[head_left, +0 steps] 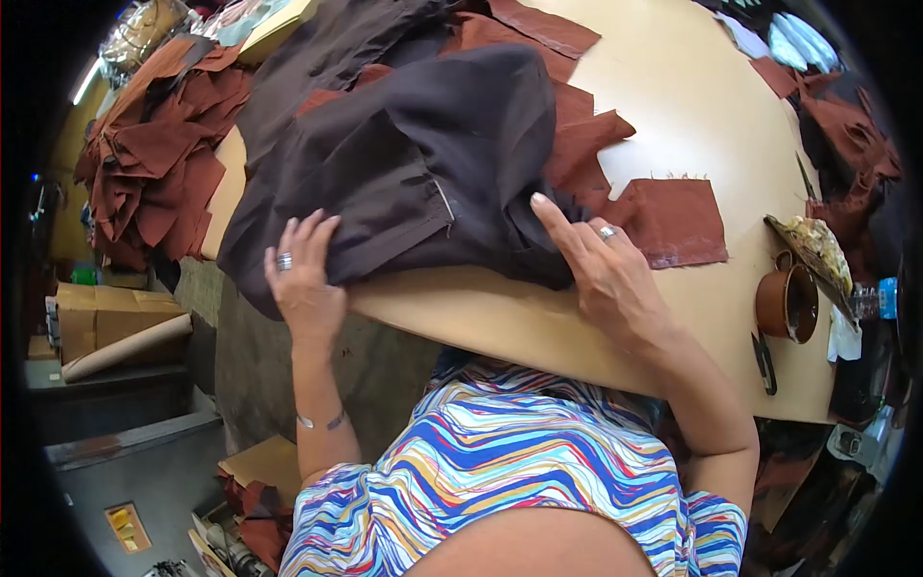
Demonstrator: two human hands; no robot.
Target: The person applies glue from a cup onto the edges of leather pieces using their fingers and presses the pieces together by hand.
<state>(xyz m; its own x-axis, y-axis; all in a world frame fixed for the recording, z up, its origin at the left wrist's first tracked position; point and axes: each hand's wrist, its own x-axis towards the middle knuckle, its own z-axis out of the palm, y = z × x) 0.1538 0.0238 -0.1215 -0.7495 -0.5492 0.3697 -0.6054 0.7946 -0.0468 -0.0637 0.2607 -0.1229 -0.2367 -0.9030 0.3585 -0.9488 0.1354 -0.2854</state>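
Observation:
A large dark brown cloth piece (365, 183) lies bunched over the table's near edge, with a stitched, pocket-like slit showing a short white line. My left hand (306, 269) rests on its near left edge, fingers spread and a ring on one finger. At the right end of the same cloth is my right hand (615, 274). Its index finger stretches forward over the fabric while the other fingers bend down against the cloth; their tips and the thumb are hidden. Just beyond that hand, a reddish-brown cloth scrap (673, 221) with a frayed edge lies flat.
A pale curved table (711, 327) carries the work. On its right stand a brown cup (786, 300) and a dark-handled cutting tool (764, 363). Reddish-brown cloth pieces (159, 154) are heaped at the left. A cardboard box (120, 322) sits lower left.

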